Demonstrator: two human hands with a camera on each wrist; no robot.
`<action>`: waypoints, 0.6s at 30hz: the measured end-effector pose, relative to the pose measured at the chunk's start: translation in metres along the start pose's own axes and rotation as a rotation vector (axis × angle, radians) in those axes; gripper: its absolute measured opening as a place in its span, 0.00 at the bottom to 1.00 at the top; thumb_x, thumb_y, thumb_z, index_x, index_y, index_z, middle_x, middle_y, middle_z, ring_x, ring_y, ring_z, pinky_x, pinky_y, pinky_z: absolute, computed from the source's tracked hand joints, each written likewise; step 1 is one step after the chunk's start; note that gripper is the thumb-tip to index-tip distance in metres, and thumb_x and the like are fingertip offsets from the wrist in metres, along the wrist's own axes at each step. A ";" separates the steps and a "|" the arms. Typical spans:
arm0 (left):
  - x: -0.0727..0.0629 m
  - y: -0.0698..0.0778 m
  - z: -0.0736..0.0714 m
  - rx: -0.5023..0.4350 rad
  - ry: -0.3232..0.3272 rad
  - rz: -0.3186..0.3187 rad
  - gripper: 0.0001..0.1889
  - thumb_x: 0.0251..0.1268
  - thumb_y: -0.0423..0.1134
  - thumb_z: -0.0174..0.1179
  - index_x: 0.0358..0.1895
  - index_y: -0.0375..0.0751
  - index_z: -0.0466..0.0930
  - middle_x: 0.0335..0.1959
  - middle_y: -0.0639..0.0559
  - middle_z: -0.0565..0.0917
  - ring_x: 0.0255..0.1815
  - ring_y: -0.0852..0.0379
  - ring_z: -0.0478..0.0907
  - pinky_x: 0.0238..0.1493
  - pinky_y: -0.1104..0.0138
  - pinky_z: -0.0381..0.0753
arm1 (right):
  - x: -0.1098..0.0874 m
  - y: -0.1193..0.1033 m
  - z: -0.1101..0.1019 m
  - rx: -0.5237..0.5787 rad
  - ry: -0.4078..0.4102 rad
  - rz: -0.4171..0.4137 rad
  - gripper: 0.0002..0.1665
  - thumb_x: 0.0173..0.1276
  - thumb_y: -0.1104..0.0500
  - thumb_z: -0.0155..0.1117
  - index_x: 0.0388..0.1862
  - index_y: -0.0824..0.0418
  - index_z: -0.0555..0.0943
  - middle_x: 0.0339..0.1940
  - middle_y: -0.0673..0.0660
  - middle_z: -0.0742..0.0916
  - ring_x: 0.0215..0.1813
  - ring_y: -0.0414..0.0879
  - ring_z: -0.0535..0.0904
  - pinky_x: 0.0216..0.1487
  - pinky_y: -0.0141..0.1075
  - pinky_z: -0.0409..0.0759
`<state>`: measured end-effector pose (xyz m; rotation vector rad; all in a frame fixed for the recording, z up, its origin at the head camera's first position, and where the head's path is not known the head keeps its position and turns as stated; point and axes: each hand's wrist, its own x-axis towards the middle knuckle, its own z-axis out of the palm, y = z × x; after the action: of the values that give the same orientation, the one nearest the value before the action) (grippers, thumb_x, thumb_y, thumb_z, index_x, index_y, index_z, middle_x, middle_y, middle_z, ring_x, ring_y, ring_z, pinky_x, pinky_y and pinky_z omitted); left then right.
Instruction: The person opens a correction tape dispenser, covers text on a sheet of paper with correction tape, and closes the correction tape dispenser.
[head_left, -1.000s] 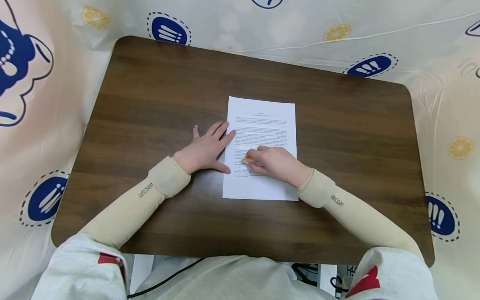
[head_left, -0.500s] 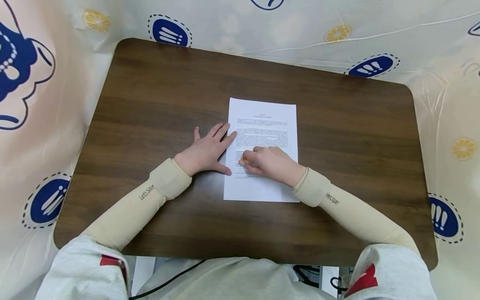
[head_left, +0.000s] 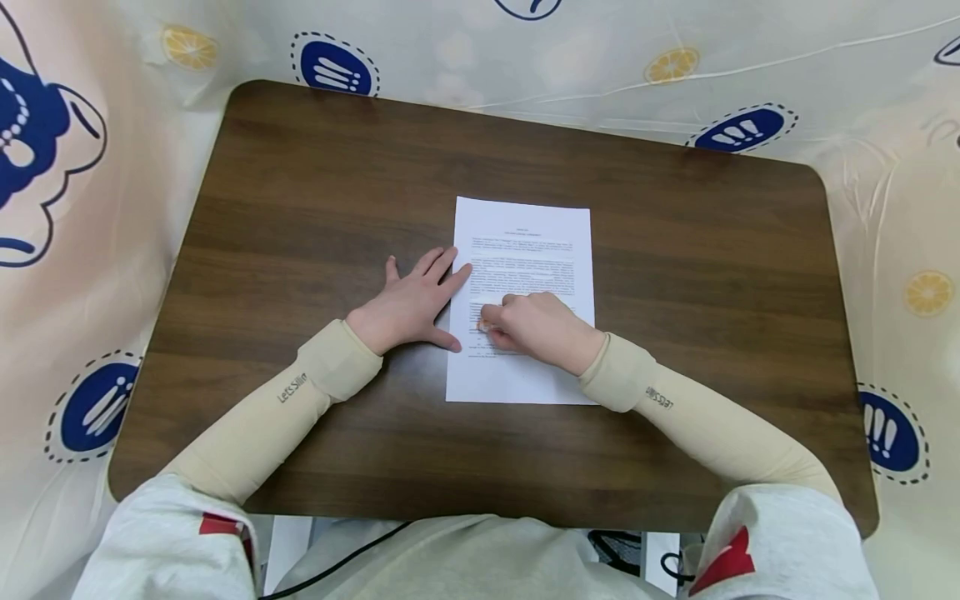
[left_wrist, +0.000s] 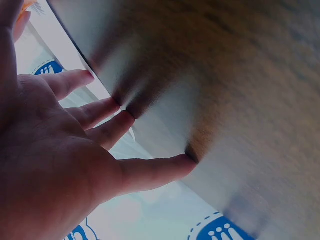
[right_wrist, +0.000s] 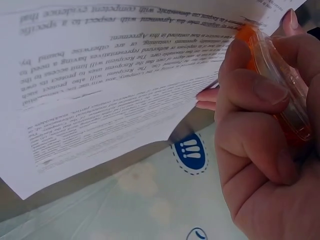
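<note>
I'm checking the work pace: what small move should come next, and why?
Probably a short stroke of the orange tool along the printed text: the right hand grips it with its tip apparently at the lines, and the spread left hand rests at the left edge of the paper.

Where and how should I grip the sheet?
Probably pinch the top right corner of the sheet, coming from the right. It is uncovered, while the left hand overlaps the left edge and the right sleeve crosses the right edge lower down. The sheet looks flat; raise it before pinching.
</note>
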<state>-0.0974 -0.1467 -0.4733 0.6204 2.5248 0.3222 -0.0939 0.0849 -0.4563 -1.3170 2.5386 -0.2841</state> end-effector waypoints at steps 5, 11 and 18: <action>0.000 0.000 -0.001 -0.002 0.001 -0.004 0.65 0.52 0.67 0.76 0.86 0.46 0.47 0.87 0.40 0.41 0.86 0.38 0.37 0.67 0.19 0.41 | -0.002 0.001 -0.003 0.017 -0.031 0.018 0.02 0.74 0.60 0.67 0.40 0.57 0.83 0.24 0.53 0.82 0.20 0.44 0.71 0.22 0.35 0.68; 0.000 0.000 -0.001 -0.008 0.000 0.001 0.64 0.52 0.66 0.76 0.86 0.45 0.47 0.87 0.39 0.41 0.86 0.38 0.37 0.66 0.19 0.41 | -0.005 0.006 -0.002 0.023 -0.029 0.020 0.02 0.73 0.60 0.67 0.40 0.57 0.83 0.24 0.53 0.82 0.20 0.44 0.72 0.22 0.35 0.69; 0.001 0.000 0.000 -0.023 -0.001 -0.001 0.64 0.52 0.65 0.77 0.86 0.45 0.47 0.87 0.39 0.37 0.86 0.37 0.36 0.66 0.19 0.40 | -0.009 0.011 0.001 0.044 -0.038 0.035 0.04 0.74 0.59 0.66 0.44 0.57 0.84 0.27 0.53 0.85 0.21 0.43 0.72 0.22 0.34 0.69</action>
<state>-0.0980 -0.1463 -0.4736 0.6098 2.5169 0.3505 -0.0970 0.0984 -0.4587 -1.2484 2.5066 -0.3029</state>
